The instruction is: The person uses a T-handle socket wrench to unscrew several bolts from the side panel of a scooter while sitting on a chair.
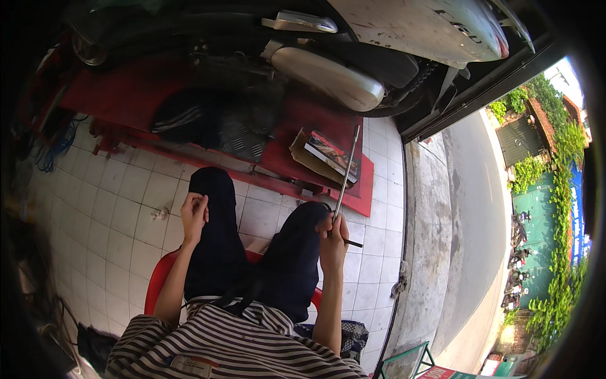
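Perhaps for reach, our right hand (333, 235) grips a metal rod (348, 167) low, angled toward the red platform's (361, 199) right edge, our left hand (194, 215) loosely curled.

Item 1: red platform (281, 155), raised low over the floor. On it, near its right end as I view it: a brown cardboard box (300, 155) with a printed package (334, 153), on or in it, I cannot tell which. Farther left I list a dark, pale-striped item (182, 120), kind unclear.
Item 2: white tiled floor (139, 189), grey-jointed. On it I log a small crumpled scrap (160, 214).
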The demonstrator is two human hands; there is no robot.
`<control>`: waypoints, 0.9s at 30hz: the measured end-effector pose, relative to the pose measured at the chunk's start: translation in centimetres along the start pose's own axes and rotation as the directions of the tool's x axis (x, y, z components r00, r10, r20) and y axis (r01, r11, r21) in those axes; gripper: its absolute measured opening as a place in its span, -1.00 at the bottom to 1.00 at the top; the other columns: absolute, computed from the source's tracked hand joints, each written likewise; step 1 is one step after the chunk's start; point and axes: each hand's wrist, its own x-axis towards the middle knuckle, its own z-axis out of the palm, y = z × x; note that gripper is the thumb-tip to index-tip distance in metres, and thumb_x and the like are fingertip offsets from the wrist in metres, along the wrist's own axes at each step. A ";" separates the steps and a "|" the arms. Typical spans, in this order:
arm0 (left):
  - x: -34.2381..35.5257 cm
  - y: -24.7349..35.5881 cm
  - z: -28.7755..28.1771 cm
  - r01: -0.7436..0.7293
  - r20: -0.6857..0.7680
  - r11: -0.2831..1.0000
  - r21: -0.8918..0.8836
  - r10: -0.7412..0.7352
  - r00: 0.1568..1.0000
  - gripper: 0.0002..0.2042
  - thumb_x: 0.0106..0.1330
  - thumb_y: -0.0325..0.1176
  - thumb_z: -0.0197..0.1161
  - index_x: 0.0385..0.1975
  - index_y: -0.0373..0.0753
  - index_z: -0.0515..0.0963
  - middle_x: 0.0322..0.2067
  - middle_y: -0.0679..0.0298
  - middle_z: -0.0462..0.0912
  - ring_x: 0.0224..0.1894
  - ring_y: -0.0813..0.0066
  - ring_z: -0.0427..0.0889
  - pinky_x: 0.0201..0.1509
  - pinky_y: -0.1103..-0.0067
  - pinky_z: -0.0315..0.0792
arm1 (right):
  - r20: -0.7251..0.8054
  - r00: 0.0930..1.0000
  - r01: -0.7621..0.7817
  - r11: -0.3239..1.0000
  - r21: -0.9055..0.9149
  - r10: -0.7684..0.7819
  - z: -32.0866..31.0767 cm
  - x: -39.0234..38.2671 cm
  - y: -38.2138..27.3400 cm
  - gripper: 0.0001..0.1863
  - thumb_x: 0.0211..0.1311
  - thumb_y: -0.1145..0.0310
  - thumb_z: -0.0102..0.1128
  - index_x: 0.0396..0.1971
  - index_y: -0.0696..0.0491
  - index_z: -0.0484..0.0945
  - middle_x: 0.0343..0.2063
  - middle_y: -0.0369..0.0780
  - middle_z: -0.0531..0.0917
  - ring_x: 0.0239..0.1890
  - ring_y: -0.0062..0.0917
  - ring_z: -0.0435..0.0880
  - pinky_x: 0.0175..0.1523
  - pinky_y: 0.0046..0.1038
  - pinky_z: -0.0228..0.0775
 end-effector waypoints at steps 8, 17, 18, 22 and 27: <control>0.9 0.2 1.6 0.062 0.036 0.998 -0.007 -0.061 0.997 -0.83 0.44 -0.31 0.22 -0.35 -0.19 0.43 -0.61 0.43 0.42 -0.74 0.80 0.32 -0.77 0.77 0.04 | 0.093 0.981 -0.190 0.950 0.246 0.173 -4.5 -2.6 4.9 -0.57 0.61 0.10 -0.29 -0.31 0.06 0.48 -0.69 -0.47 0.12 -0.60 -0.70 0.02 -0.36 -0.57 -0.03; 1.2 -0.7 2.3 -0.006 -0.003 0.991 0.135 0.007 1.000 -0.85 0.47 -0.30 0.18 -0.34 -0.18 0.46 -0.61 0.46 0.39 -0.71 0.83 0.27 -0.73 0.78 0.07 | 0.094 0.951 -0.304 0.941 0.147 0.293 -7.1 -3.3 10.7 -0.51 0.58 0.17 -0.18 -0.58 0.06 0.48 -0.78 -0.47 0.10 -0.69 -0.69 -0.02 -0.48 -0.52 -0.12; 1.2 -0.6 2.4 -0.003 -0.012 0.990 0.139 0.004 1.000 -0.85 0.47 -0.30 0.18 -0.34 -0.18 0.46 -0.61 0.46 0.39 -0.71 0.83 0.27 -0.73 0.78 0.08 | 0.109 0.942 -0.333 0.930 0.154 0.318 -7.2 -2.8 10.9 -0.52 0.56 0.17 -0.13 -0.61 0.07 0.48 -0.77 -0.47 0.12 -0.68 -0.69 0.01 -0.47 -0.52 -0.11; 1.6 -0.4 2.8 -0.017 -0.021 0.988 0.153 0.021 1.000 -0.85 0.47 -0.32 0.19 -0.36 -0.19 0.46 -0.63 0.46 0.38 -0.71 0.83 0.26 -0.72 0.77 0.09 | 0.129 0.950 -0.307 0.925 0.225 0.284 -7.5 -3.1 11.1 -0.50 0.56 0.16 -0.11 -0.63 0.07 0.48 -0.77 -0.46 0.16 -0.67 -0.68 0.04 -0.45 -0.52 -0.08; 1.6 -0.7 3.4 -0.019 -0.036 0.987 0.159 0.025 0.999 -0.86 0.46 -0.35 0.19 -0.36 -0.19 0.47 -0.63 0.45 0.38 -0.71 0.82 0.25 -0.71 0.77 0.10 | 0.076 0.954 -0.299 0.915 0.271 0.289 -7.5 -3.2 10.8 -0.50 0.56 0.16 -0.12 -0.63 0.05 0.49 -0.77 -0.46 0.18 -0.67 -0.69 0.05 -0.44 -0.53 -0.07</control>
